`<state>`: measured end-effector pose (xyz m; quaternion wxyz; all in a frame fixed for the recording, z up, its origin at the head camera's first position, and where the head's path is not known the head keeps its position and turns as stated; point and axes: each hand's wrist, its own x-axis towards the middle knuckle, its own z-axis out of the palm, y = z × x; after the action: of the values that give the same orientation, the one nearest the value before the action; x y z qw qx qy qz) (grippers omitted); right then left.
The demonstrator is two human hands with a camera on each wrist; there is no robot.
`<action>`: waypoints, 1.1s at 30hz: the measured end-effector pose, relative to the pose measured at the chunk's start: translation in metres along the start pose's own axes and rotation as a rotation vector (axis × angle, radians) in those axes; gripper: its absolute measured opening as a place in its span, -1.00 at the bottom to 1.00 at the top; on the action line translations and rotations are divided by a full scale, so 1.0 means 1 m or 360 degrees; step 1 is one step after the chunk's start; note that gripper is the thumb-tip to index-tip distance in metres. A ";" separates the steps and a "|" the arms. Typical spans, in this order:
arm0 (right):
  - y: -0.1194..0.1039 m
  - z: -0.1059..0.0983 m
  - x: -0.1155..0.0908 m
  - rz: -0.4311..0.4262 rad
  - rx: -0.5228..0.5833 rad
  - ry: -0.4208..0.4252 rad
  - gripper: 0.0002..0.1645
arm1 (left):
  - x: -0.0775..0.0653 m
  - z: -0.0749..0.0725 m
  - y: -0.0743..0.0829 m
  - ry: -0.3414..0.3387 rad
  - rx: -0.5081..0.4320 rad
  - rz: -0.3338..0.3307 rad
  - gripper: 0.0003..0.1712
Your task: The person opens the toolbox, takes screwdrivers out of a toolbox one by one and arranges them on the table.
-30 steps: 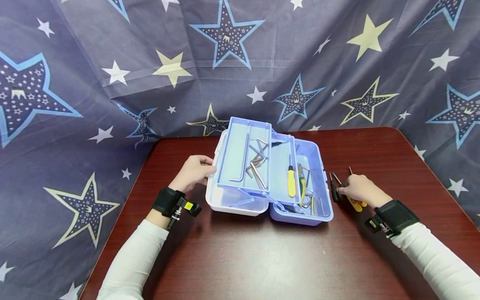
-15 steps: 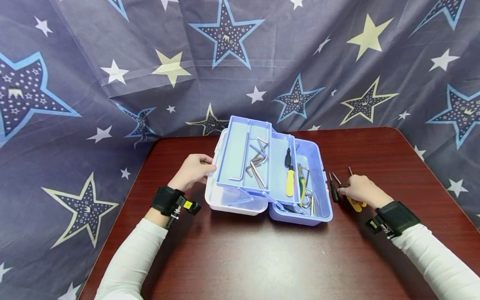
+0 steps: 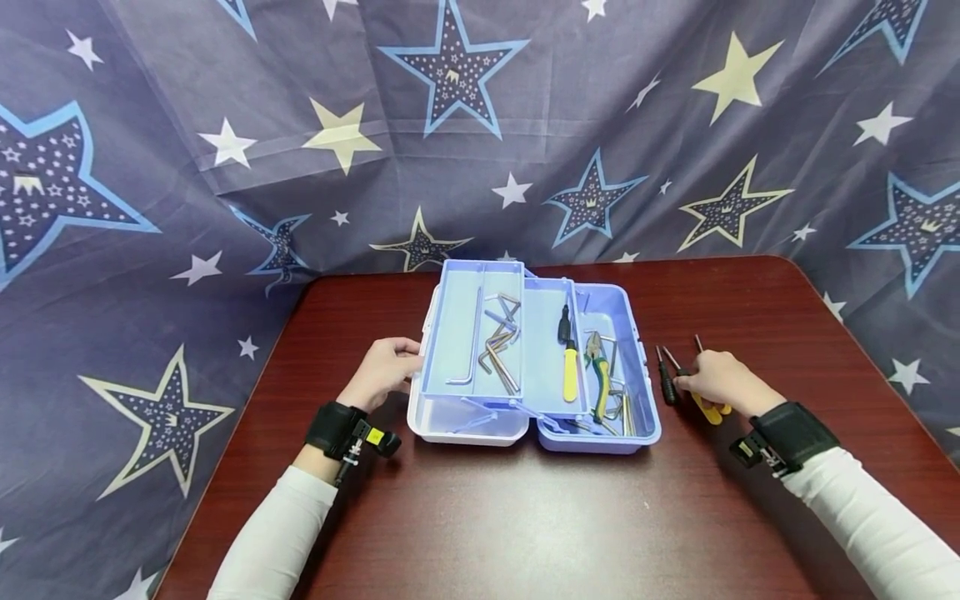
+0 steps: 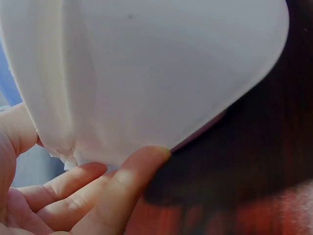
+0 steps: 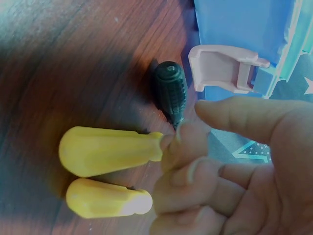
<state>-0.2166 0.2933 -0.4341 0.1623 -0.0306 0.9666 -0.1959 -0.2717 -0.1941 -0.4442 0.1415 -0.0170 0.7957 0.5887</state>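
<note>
A blue toolbox (image 3: 630, 342) stands open on the table, its white lid (image 3: 468, 429) folded out to the left. My left hand (image 3: 382, 371) grips the lid's edge, thumb and fingers on either side of it in the left wrist view. Several hex keys (image 3: 500, 358) lie in the upper tray (image 3: 455, 333). The middle tray (image 3: 540, 358) carries a yellow-handled screwdriver (image 3: 570, 375) and a black-handled one (image 3: 564, 325). My right hand (image 3: 723, 379) is over tools right of the box. Its loosely bent fingers lie at two yellow handles (image 5: 110, 152), thumb apart near a black screwdriver handle (image 5: 169, 90).
Green-and-yellow pliers (image 3: 602, 383) and more hex keys lie in the toolbox's bottom. A pale latch (image 5: 220, 68) juts from the box's right side. Behind the dark red wooden table (image 3: 517, 517) hangs a star-patterned cloth (image 3: 315, 75).
The black-handled screwdriver has slid down the middle tray beside the yellow one. The lid and trays have then shifted left and nearer, my left hand moving with them. My right hand stays put.
</note>
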 end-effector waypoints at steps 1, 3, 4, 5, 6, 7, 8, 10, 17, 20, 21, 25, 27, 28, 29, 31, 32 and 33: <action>0.001 0.000 0.000 -0.0001 0.0000 0.0001 -0.51 | 0.000 0.000 -0.002 0.0002 -0.0002 -0.0006 -0.64; 0.003 0.001 0.000 -0.0004 0.0001 0.0005 -0.51 | 0.001 0.001 -0.006 0.0003 -0.0016 -0.0012 -0.64; 0.003 0.002 0.001 -0.0005 -0.0002 0.0002 -0.52 | 0.001 0.000 -0.009 0.0006 -0.0025 -0.0015 -0.64; 0.003 0.003 0.001 -0.0005 -0.0005 -0.0001 -0.53 | 0.001 0.000 -0.013 0.0008 -0.0036 -0.0013 -0.63; 0.003 0.003 0.001 -0.0007 -0.0008 0.0000 -0.53 | 0.001 0.000 -0.016 0.0015 -0.0046 -0.0018 -0.64; 0.003 0.003 0.001 -0.0006 -0.0013 0.0001 -0.54 | 0.001 0.000 -0.020 0.0013 -0.0055 -0.0018 -0.63; 0.002 0.003 0.001 -0.0008 -0.0015 0.0002 -0.54 | 0.001 0.000 -0.023 0.0008 -0.0068 -0.0022 -0.63; 0.002 0.001 0.001 -0.0010 -0.0015 0.0006 -0.54 | 0.002 0.001 -0.029 0.0002 -0.0096 -0.0037 -0.62; -0.002 -0.007 0.001 -0.0021 -0.0015 0.0003 -0.51 | 0.003 0.002 -0.039 -0.0032 -0.0202 -0.0053 -0.58; -0.005 -0.013 0.002 -0.0016 -0.0010 0.0010 -0.53 | 0.002 0.003 -0.040 -0.0050 -0.0233 -0.0048 -0.57; -0.007 -0.016 0.003 -0.0022 -0.0016 0.0019 -0.53 | 0.001 0.003 -0.040 -0.0057 -0.0239 -0.0048 -0.57; -0.021 -0.031 0.006 -0.0050 -0.0049 0.0060 -0.50 | -0.001 0.003 -0.041 -0.0082 -0.0266 -0.0044 -0.56; -0.032 -0.041 0.008 -0.0061 -0.0060 0.0083 -0.50 | -0.002 0.003 -0.041 -0.0084 -0.0276 -0.0042 -0.56; -0.038 -0.045 0.010 -0.0066 -0.0059 0.0096 -0.51 | -0.002 0.002 -0.041 -0.0088 -0.0281 -0.0041 -0.56; -0.045 -0.050 0.011 -0.0071 -0.0058 0.0108 -0.51 | -0.002 0.002 -0.040 -0.0091 -0.0285 -0.0042 -0.56; -0.060 -0.058 0.013 -0.0087 -0.0057 0.0132 -0.54 | -0.003 0.002 -0.040 -0.0098 -0.0298 -0.0049 -0.56; -0.068 -0.062 0.015 -0.0097 -0.0058 0.0142 -0.55 | -0.003 0.002 -0.040 -0.0099 -0.0305 -0.0055 -0.56; -0.075 -0.065 0.016 -0.0116 -0.0068 0.0154 -0.55 | -0.003 0.002 -0.040 -0.0103 -0.0308 -0.0059 -0.56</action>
<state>-0.2534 0.2462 -0.3531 0.1075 -0.0596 0.9756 -0.1822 -0.2604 -0.2047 -0.4816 0.1756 -0.0263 0.7297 0.6603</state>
